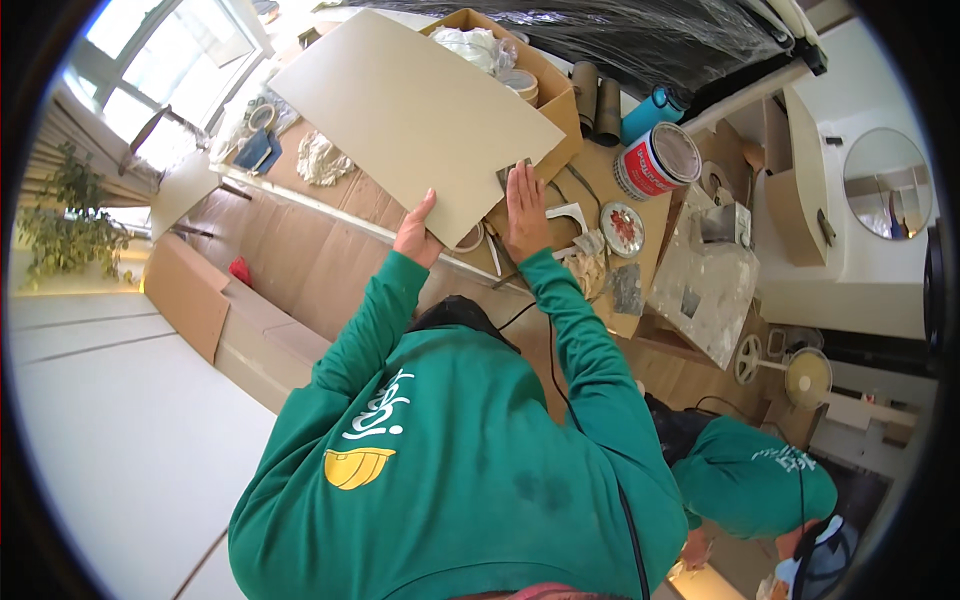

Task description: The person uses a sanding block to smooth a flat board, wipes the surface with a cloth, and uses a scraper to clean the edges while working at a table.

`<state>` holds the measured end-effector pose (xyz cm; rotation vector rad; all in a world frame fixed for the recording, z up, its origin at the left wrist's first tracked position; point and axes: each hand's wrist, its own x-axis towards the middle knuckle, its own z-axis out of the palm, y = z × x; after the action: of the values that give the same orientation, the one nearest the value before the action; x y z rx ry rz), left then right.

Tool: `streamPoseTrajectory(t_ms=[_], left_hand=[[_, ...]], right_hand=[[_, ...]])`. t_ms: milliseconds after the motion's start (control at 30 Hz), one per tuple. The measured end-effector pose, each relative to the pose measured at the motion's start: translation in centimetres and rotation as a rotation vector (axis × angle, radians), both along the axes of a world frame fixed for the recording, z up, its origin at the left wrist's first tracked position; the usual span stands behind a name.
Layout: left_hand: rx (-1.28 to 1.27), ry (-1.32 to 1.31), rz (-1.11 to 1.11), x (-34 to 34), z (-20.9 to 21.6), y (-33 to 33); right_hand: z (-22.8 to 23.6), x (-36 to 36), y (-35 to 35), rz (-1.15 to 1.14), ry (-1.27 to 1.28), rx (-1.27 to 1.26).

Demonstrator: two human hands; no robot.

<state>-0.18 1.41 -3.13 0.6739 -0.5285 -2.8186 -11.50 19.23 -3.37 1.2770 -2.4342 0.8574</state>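
Observation:
A large flat beige panel (pixel 415 110) lies tilted across the worktable's near side. My left hand (pixel 418 235) is closed on its near edge, thumb on the upper face and the other fingers mostly hidden beneath. My right hand (pixel 526 213) is at the panel's right edge, its fingers straight and close together over a small dark grey piece that looks like sandpaper (pixel 504 178). That piece touches the panel near the corner. To the right of this hand are a white square frame (pixel 572 212), crumpled tan paper (pixel 588 270) and a grey sheet (pixel 627 290).
A large paint can (pixel 640 178), a blue bottle (pixel 645 118) and a cardboard box (pixel 562 105) stand on the worktable. A round lid (pixel 622 230) lies near the can. At the lower right a co-worker in green (pixel 750 480) bends down. A long carton (pixel 240 305) stands left.

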Motion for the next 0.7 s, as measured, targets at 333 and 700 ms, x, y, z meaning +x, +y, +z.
streamPoseTrajectory(t_ms=[333,700], left_hand=[[-0.071,-0.122,-0.011,0.6,0.1,-1.1],[-0.064,-0.104,-0.040,1.3,-0.6,-1.7]], right_hand=[[1.5,-4.0,1.1,0.189,0.088,0.137],[0.7,-7.0,1.8,0.061,0.134,0.083]])
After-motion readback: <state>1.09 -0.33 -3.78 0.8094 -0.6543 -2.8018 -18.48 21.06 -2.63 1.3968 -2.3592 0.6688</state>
